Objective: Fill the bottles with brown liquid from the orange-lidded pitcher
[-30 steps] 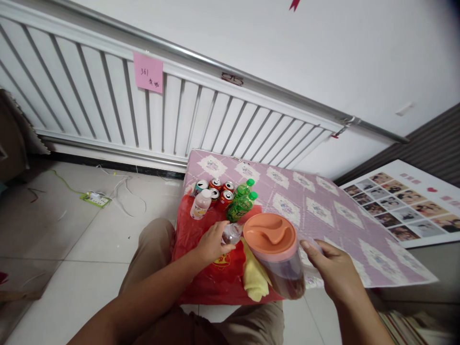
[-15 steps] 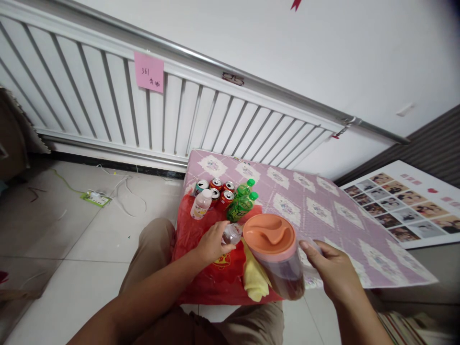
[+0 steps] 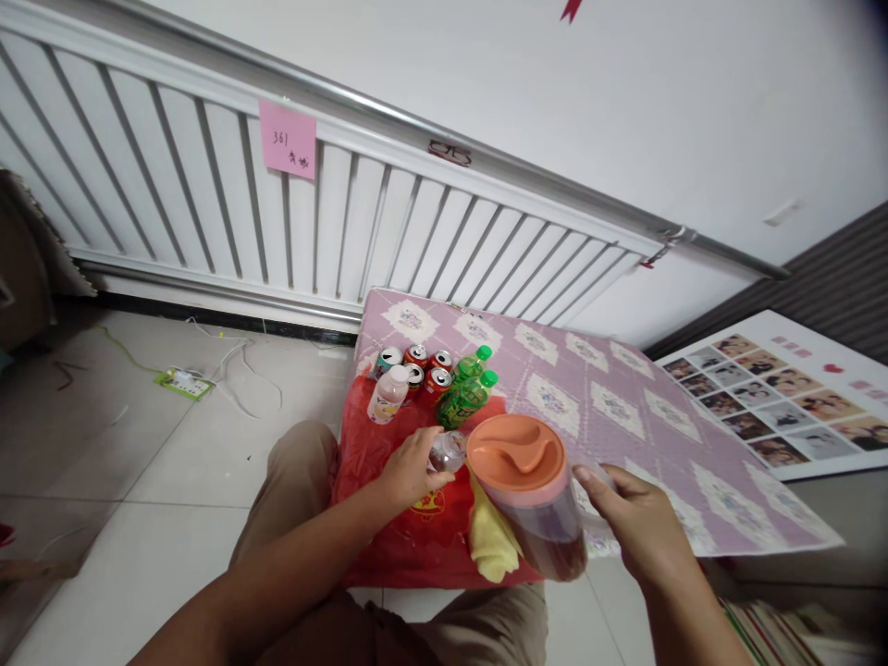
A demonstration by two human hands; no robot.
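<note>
My right hand (image 3: 635, 513) is closed around the handle of a clear pitcher (image 3: 545, 527) with an orange lid (image 3: 517, 451). Brownish liquid sits low in the pitcher, which leans to the left. My left hand (image 3: 411, 474) is wrapped round a small clear bottle (image 3: 448, 450) with an open mouth, close by the pitcher's lid edge. Whether liquid runs between them I cannot tell. Just beyond stand a pale pink bottle (image 3: 387, 398), several opened drink cans (image 3: 437, 384) and green-capped bottles (image 3: 466, 398). A yellow cloth (image 3: 491, 536) lies beneath the pitcher.
A red plastic sheet (image 3: 367, 536) covers the near end of a purple quilted mattress (image 3: 589, 407). Behind it runs a white radiator (image 3: 333, 222). A photo board (image 3: 783, 398) leans at the right. On the floor at left lies a green power strip (image 3: 184, 382) with cables.
The pitcher and my right hand have shifted very slightly left. My left hand and the small bottle look unmoved.
</note>
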